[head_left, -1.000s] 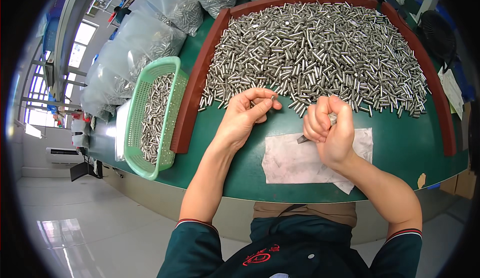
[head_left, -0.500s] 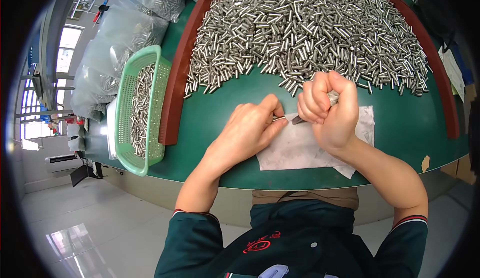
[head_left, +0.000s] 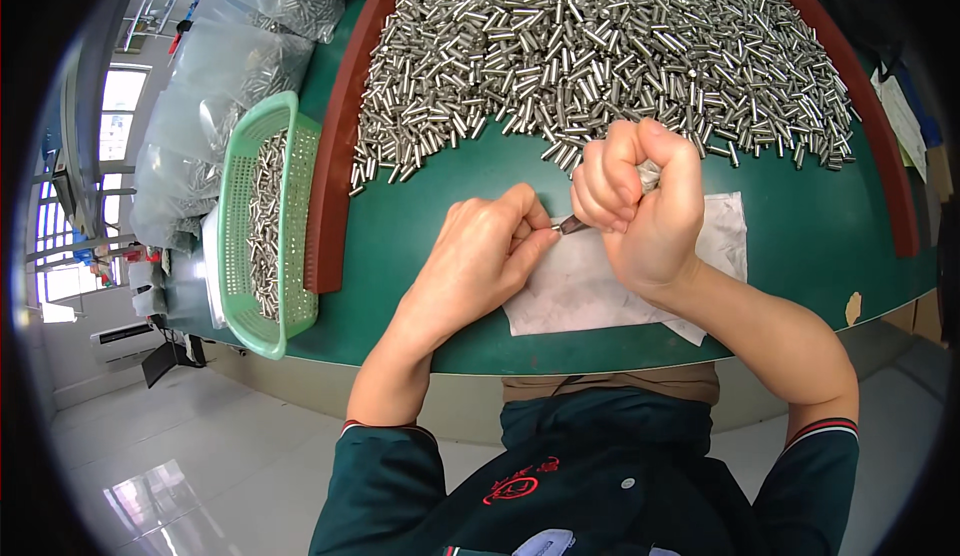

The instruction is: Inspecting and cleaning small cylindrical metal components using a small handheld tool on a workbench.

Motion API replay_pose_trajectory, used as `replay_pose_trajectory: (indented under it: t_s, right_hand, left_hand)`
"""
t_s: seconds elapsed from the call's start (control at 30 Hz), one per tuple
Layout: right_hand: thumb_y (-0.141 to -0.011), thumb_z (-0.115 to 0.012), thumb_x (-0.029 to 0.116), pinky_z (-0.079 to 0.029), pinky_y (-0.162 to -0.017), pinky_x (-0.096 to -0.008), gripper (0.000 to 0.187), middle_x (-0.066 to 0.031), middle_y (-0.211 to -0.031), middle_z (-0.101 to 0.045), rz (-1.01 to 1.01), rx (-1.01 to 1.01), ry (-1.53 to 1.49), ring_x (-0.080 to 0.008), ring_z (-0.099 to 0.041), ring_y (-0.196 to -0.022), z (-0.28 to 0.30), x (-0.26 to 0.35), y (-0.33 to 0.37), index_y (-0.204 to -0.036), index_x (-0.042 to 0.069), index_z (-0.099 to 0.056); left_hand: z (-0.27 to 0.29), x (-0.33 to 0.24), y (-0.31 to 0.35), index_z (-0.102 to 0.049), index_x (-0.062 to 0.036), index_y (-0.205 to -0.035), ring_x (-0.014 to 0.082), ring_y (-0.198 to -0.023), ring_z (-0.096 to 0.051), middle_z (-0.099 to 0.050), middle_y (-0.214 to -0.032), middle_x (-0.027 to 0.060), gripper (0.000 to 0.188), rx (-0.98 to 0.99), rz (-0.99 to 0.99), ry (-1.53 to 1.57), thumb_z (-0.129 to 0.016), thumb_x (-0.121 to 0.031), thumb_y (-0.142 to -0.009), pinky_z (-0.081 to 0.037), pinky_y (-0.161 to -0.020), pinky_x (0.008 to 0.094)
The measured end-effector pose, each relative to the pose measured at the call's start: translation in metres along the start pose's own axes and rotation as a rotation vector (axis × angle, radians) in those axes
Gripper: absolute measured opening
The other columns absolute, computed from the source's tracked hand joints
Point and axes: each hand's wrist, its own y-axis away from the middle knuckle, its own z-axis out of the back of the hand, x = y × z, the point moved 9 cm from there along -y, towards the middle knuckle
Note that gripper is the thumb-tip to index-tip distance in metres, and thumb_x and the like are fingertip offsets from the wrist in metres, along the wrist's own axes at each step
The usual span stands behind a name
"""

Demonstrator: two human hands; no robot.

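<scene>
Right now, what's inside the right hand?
A dark tip juts out of the right hand toward the left hand, and something pale shows near its thumb. The closed grip covers the rest; whether the two join can't be seen.

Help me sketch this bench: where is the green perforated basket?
In the head view, the green perforated basket stands at left, between the dark red rail and the clear plastic bags.

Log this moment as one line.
left hand: pinching metal pin | right hand: fist round tool, tip at pin | pale sheet: on table | pin pile: beyond
</scene>
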Motion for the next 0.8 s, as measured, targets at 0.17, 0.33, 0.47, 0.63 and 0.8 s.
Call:
replay_pose_trajectory:
  t_s: [0.17, 0.33, 0.47, 0.63, 0.8]
  right_hand:
    - [-0.085, -0.029, 0.03, -0.019, -0.04, -0.0241, 0.038, 0.0014, -0.044, -0.025, -0.028, -0.012, 0.013, -0.0087, -0.019, -0.04, 0.0, -0.002, 0.001, -0.051, 0.011, -0.027]
    - [-0.085, -0.029, 0.03, -0.019, -0.041, -0.0241, 0.039, 0.0014, -0.044, -0.025, -0.013, -0.011, 0.042, -0.0089, -0.019, -0.04, -0.002, -0.001, 0.003, -0.051, 0.011, -0.027]
    - [-0.086, -0.028, 0.029, -0.02, -0.042, -0.0241, 0.039, 0.0013, -0.045, -0.025, 0.001, 0.003, 0.09, -0.009, -0.019, -0.041, -0.004, -0.005, 0.005, -0.052, 0.011, -0.027]
    - [-0.087, -0.027, 0.029, -0.019, -0.042, -0.0242, 0.04, 0.001, -0.046, -0.025, 0.154, 0.037, 0.346, -0.0085, -0.019, -0.043, -0.012, -0.001, 0.006, -0.053, 0.009, -0.028]
    - [-0.087, -0.027, 0.03, -0.019, -0.042, -0.0243, 0.04, 0.0009, -0.046, -0.026, 0.136, 0.032, 0.333, -0.0085, -0.019, -0.042, -0.01, 0.001, 0.006, -0.053, 0.009, -0.028]
  left_hand:
    - [0.0, 0.002, 0.0, -0.051, 0.0004, -0.07, 0.0094, -0.042, -0.042, -0.047, -0.048, 0.0041, 0.013, 0.0, 0.02, 0.016, -0.063, -0.005, -0.073, -0.032, -0.041, 0.0243]
    - [0.0, 0.002, 0.0, -0.051, 0.0007, -0.07, 0.0089, -0.042, -0.041, -0.047, -0.048, 0.0039, 0.014, -0.004, 0.034, 0.032, -0.063, -0.006, -0.073, -0.032, -0.041, 0.0241]
    - [0.001, 0.0, -0.001, -0.051, 0.0017, -0.07, 0.0093, -0.043, -0.04, -0.048, -0.05, 0.0044, 0.014, 0.004, 0.037, 0.022, -0.063, -0.006, -0.073, -0.032, -0.041, 0.0245]
    - [0.001, 0.0, -0.003, -0.049, 0.0014, -0.068, 0.0286, -0.044, -0.049, -0.049, -0.048, 0.014, 0.013, -0.035, 0.031, 0.052, -0.061, -0.004, -0.071, -0.036, -0.045, 0.0368]
    - [0.005, -0.004, -0.002, -0.05, 0.0015, -0.069, 0.0291, -0.044, -0.049, -0.048, -0.048, 0.0144, 0.011, -0.048, 0.033, 0.032, -0.061, -0.003, -0.071, -0.035, -0.044, 0.0364]
